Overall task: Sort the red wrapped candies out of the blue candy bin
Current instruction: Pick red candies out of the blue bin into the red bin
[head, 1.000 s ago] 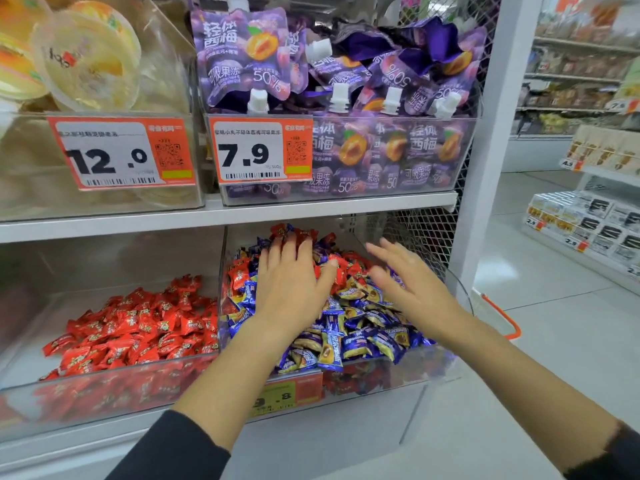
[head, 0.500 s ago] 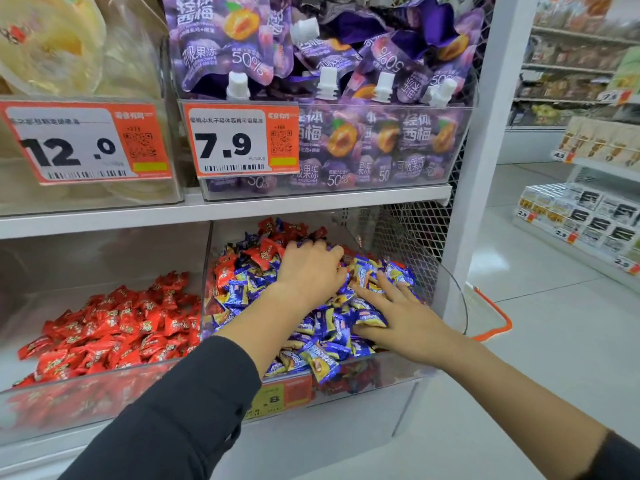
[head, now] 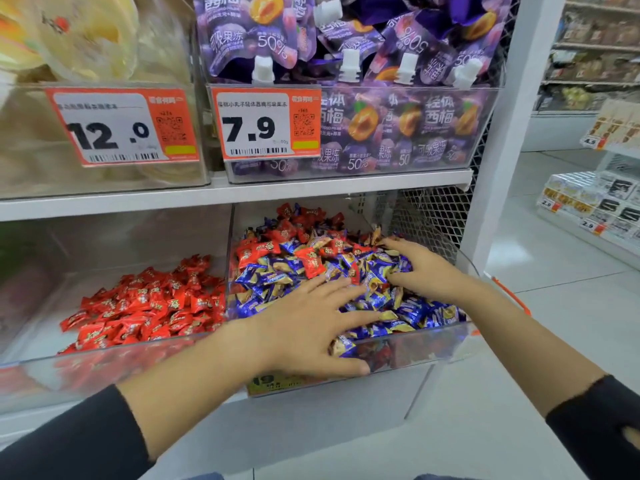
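Observation:
A clear bin (head: 433, 348) on the lower shelf holds a heap of blue wrapped candies (head: 273, 278) with red wrapped candies (head: 308, 237) mixed in, mostly at the back and left. My left hand (head: 311, 323) lies flat on the front of the heap, fingers spread and straight, thumb over the front wall. Further back on the right, my right hand (head: 419, 271) rests on the candies, its fingertips dug in among the wrappers. Whether it holds one I cannot tell. The neighbouring clear bin (head: 52, 372) to the left holds only red candies (head: 152, 306).
The shelf above (head: 221, 195) overhangs both bins and carries purple jelly pouches (head: 381, 64) and price tags. A metal mesh panel (head: 429, 216) and a white upright post (head: 498, 168) close off the right side. An open aisle floor (head: 554, 306) lies to the right.
My left hand slid from the back of the heap toward the front wall. My right hand moved from the front right up to the middle right of the heap.

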Action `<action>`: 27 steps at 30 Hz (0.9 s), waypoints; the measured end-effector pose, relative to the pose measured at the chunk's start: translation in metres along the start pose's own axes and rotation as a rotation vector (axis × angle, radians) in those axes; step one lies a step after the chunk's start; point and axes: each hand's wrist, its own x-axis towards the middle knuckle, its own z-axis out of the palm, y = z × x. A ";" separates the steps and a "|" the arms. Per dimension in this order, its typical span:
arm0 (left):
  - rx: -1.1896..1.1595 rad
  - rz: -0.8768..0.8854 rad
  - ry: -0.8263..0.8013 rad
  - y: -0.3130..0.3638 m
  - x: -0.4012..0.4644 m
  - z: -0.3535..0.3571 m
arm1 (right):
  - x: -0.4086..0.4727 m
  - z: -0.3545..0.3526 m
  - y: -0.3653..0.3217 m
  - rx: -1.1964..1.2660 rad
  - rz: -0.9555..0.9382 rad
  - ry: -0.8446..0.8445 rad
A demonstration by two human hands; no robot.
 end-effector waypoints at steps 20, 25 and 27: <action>0.019 -0.480 0.171 -0.037 0.044 -0.010 | -0.040 0.042 -0.041 -0.099 -0.181 0.040; -0.122 -0.578 0.085 -0.039 0.045 -0.001 | -0.020 0.052 -0.024 -0.237 -0.189 -0.023; -0.112 -0.577 0.108 -0.038 0.049 0.001 | -0.018 0.049 -0.014 -0.225 -0.174 -0.024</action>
